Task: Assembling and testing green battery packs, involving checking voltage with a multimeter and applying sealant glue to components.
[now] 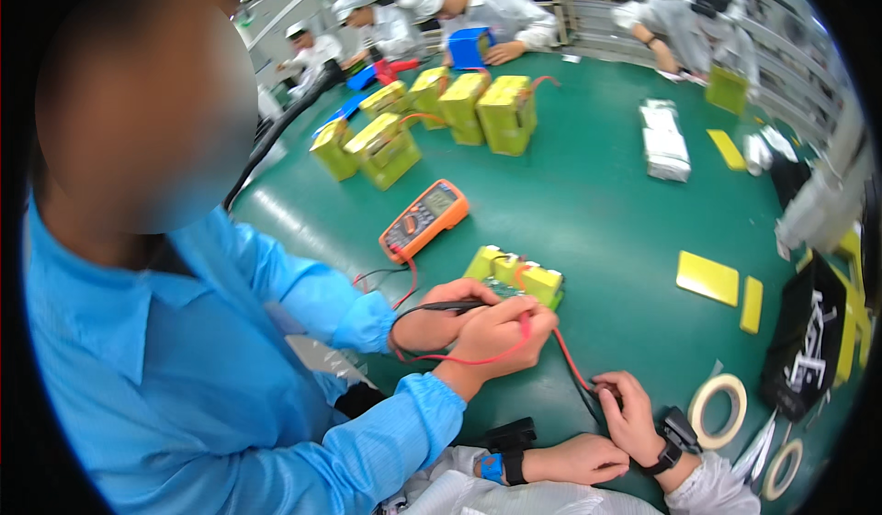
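Note:
My right hand (634, 420), with a black strap at its wrist, pinches red and black wires (574, 361) at their ends. The wires run from a yellow-wrapped battery pack (544, 282) with a green circuit board (503, 288) on its near side. Beside it on the table rests my left hand (583, 460), its fingers curled in and nothing visible in them. A co-worker in a blue coat leans in from the left. That person's two hands (496, 336) hold red and black test leads (459, 361) at the pack, and their fingers hide the probe tips.
An orange multimeter (425, 221) lies beyond the co-worker's arms. Several yellow battery packs (508, 115) stand at the far left. A white bundle (664, 140), yellow sheets (707, 278), tape rolls (718, 411), scissors (758, 446) and a black bag (799, 340) lie to the right. Other people work across the green table (597, 212).

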Demonstrator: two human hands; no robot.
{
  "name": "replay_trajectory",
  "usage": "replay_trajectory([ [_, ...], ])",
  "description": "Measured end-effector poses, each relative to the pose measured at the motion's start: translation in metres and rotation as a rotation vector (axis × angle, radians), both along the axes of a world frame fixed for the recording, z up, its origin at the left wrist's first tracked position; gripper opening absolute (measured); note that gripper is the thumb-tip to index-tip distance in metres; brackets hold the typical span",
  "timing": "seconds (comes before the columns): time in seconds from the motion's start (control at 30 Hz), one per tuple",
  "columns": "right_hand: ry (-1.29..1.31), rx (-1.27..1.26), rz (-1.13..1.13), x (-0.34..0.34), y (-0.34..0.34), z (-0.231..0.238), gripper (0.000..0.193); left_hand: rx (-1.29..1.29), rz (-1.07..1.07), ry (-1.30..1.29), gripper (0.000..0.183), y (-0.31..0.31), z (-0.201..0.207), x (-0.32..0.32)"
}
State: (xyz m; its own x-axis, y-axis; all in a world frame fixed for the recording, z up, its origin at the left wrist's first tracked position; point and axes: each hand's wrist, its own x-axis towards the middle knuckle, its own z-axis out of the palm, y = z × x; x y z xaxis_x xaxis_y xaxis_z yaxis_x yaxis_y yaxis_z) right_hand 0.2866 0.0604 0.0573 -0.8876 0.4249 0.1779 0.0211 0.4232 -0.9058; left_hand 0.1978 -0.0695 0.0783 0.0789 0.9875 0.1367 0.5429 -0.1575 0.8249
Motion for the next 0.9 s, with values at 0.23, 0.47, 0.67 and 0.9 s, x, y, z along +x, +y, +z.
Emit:
replay_trajectory([
  [0.23,0.038,-0.028,-0.017,0.001,0.008,0.003,0.016,-0.140,-0.079,-0.211,0.015,0.012,-0.021,0.028],
  [0.47,0.078,0.018,0.001,0.004,0.013,-0.003,0.016,-0.152,-0.105,-0.220,0.015,0.018,-0.024,0.029],
  [0.67,0.063,0.023,0.029,0.001,0.007,0.000,0.017,-0.167,-0.092,-0.240,0.016,0.005,-0.018,0.026],
  [0.9,-0.043,-0.012,0.037,-0.001,0.002,0.010,0.027,0.028,0.290,-0.222,0.018,-0.046,0.049,-0.031],
])
